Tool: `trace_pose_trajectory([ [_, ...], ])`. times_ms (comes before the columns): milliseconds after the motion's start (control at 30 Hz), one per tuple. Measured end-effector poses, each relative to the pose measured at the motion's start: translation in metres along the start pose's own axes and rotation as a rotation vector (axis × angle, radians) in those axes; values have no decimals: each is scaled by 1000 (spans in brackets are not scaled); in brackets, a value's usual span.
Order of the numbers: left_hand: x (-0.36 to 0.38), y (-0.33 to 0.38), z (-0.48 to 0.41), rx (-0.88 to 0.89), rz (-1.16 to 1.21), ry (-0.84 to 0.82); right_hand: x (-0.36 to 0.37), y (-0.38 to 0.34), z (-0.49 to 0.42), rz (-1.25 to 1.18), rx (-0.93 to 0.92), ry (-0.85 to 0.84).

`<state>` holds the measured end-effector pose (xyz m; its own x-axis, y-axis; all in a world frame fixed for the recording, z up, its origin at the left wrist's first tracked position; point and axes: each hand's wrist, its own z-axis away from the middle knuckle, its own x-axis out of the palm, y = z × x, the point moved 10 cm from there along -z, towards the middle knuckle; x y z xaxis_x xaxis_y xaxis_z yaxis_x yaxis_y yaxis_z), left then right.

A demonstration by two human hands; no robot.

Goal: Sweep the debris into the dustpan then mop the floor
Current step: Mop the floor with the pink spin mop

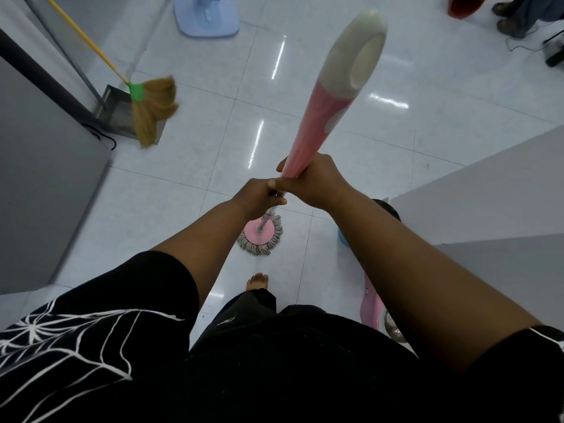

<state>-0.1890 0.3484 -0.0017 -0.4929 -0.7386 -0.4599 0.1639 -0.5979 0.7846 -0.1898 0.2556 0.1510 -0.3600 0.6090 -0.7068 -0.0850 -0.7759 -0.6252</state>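
Two bare hands grip one mop handle (317, 117), seen from above by the person holding it. The right hand (316, 181) is wrapped around the lower end of the fat pink grip. The left hand (262, 196) is curled around the thin shaft just beneath, and the two hands touch. The handle tilts up toward the camera and ends in a pale grey cap with an oval hole (large and blurred, being so close). Below the hands, the mop head (261, 235), a pink disc ringed with grey string, sits flat on the glossy white tiled floor (396, 141), just ahead of a bare foot (258, 280). At upper left, well apart from the mop, a straw broom (152, 108) with a yellow stick and green collar leans with its bristles over a grey metal dustpan (114, 106), which stands against a grey cabinet (45, 166). A pale blue fan base (206, 16) stands at the top edge. Part of a pink bucket (370, 309) shows at lower right beside a second cabinet (488, 193). The person's black shirt (76, 346) carries a white spider-web print. A small white mark on the black trousers (250, 312) is too small to read. Another person's shoes (509, 21) show at top right.
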Motion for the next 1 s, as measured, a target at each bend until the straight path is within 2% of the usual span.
trace_pose_trajectory([
  [267, 19, 21, 2, 64, -48, 9, -53, 4, 35, -92, -10, 244],
  [433, 31, 29, -1, 74, -141, -21, -56, 17, 44, -63, 10, 204],
  [567, 55, 47, 3, 97, -203, -46, -65, 42, 61, -120, -14, 241],
  [700, 89, 75, 12, 147, -196, -10, -75, 83, 78, -221, 11, 266],
  [800, 117, 85, 17, 119, -164, 27, -79, 114, 93, -253, 14, 233],
  [1000, 181, 104, 18, 95, -261, -45, -91, 185, 138, -275, 53, 233],
])
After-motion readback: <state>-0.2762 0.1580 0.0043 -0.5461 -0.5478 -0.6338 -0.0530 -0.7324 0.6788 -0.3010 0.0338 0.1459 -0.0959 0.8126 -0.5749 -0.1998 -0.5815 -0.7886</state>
